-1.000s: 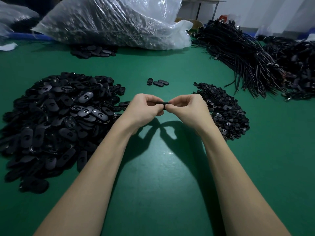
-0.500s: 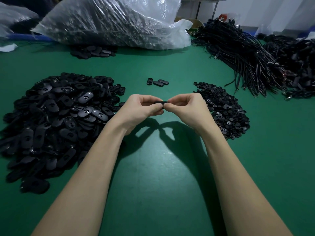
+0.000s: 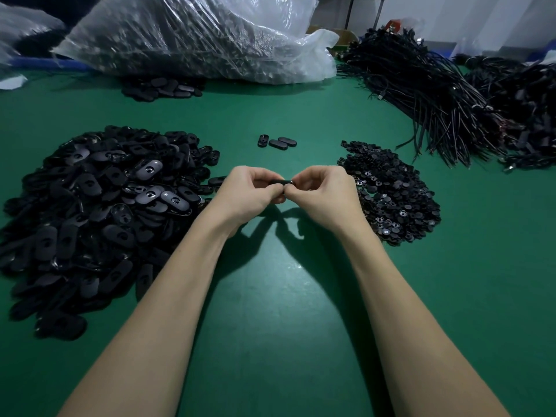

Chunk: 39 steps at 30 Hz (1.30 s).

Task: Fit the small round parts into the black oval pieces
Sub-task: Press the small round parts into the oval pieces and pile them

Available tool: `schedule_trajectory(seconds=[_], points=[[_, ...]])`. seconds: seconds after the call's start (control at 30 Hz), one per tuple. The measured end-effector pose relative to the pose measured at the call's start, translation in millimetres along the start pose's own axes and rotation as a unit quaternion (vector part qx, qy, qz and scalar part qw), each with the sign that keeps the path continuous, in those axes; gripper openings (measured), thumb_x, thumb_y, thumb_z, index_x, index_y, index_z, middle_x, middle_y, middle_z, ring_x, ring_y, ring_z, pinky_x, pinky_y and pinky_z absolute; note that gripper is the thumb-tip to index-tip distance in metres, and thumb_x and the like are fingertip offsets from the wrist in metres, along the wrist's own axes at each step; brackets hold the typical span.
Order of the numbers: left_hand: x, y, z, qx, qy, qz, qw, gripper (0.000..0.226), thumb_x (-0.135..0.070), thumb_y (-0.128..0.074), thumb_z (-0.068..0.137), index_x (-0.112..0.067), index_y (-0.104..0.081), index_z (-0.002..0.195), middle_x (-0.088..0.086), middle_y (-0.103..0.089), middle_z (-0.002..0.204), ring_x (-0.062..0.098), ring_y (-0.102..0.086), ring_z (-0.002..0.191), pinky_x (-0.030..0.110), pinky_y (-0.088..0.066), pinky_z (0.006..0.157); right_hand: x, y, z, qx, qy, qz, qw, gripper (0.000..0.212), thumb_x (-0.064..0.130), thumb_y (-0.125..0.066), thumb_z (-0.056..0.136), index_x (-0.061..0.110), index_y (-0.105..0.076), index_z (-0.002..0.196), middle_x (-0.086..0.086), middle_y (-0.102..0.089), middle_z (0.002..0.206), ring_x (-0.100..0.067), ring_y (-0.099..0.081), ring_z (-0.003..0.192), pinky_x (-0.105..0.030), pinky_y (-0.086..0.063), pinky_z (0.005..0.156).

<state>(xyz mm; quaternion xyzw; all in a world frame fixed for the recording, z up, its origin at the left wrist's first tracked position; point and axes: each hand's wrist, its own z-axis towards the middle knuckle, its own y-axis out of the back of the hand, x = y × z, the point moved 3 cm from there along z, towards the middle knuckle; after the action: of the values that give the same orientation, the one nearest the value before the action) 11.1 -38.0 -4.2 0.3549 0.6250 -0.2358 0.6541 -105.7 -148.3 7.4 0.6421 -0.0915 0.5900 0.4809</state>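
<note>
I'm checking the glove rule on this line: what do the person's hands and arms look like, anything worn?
Both arms are bare from the frame edge to the wrist: no sleeves show. The left hand and right hand wear no gloves, and no rings, watch or wristband are visible. Fingertips and nails are mostly curled out of sight.

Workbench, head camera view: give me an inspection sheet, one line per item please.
Surface: green table, bare in front.
Job's things: pile of oval pieces left; pile of round parts right; three oval pieces set apart behind.
Clutter: plastic bag at back.
Grippers: left hand and right hand pinch one black piece between them.
Cables: black cable bundles far right.
Surroundings: pale wall; little else seen.
</note>
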Motion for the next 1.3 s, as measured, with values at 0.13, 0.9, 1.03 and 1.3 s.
schedule_trajectory(seconds=[0.13,0.9,1.03,1.3], points=[[-1,1,1,-0.017,-0.007,-0.018,1.000,0.010,-0.007,-0.071,0.091,-0.016,-0.073,0.089,0.003,-0.078,0.083,0.014,-0.076,0.080,0.029,-0.059,0.085,-1,3,1,0.017,0.006,0.032,0.999,0.011,0.025,-0.078,0.087,0.028,-0.072,0.079,0.010,-0.073,0.069,-0.005,-0.063,0.055,-0.030,-0.057,0.063],[5,1,6,-0.095,0.003,-0.010,0.995,0.006,-0.023,-0.069,0.094,-0.018,-0.067,0.097,0.000,-0.072,0.093,0.006,-0.070,0.068,0.022,-0.056,0.061,8,-27,119,-0.008,-0.042,-0.257,0.965,0.025,0.040,-0.075,0.085,0.026,-0.078,0.106,-0.002,-0.075,0.108,-0.023,-0.062,0.089,-0.029,-0.046,0.076],[4,0,7,-0.090,0.008,-0.003,0.996,0.004,-0.023,-0.067,0.095,-0.019,-0.068,0.095,0.002,-0.073,0.094,0.008,-0.069,0.069,0.022,-0.054,0.058,14,-28,123,0.013,-0.038,-0.289,0.956,0.034,0.040,-0.074,0.086,0.026,-0.072,0.117,-0.004,-0.072,0.113,-0.026,-0.064,0.097,-0.030,-0.045,0.078],[-3,-11,3,-0.054,0.005,0.058,0.997,0.009,-0.025,-0.066,0.092,-0.020,-0.070,0.098,-0.002,-0.073,0.086,0.014,-0.066,0.077,0.027,-0.048,0.070,89,-52,96,0.315,0.064,-0.297,0.899,0.017,0.034,-0.073,0.088,0.033,-0.079,0.103,0.011,-0.077,0.091,-0.009,-0.072,0.080,-0.026,-0.062,0.067]])
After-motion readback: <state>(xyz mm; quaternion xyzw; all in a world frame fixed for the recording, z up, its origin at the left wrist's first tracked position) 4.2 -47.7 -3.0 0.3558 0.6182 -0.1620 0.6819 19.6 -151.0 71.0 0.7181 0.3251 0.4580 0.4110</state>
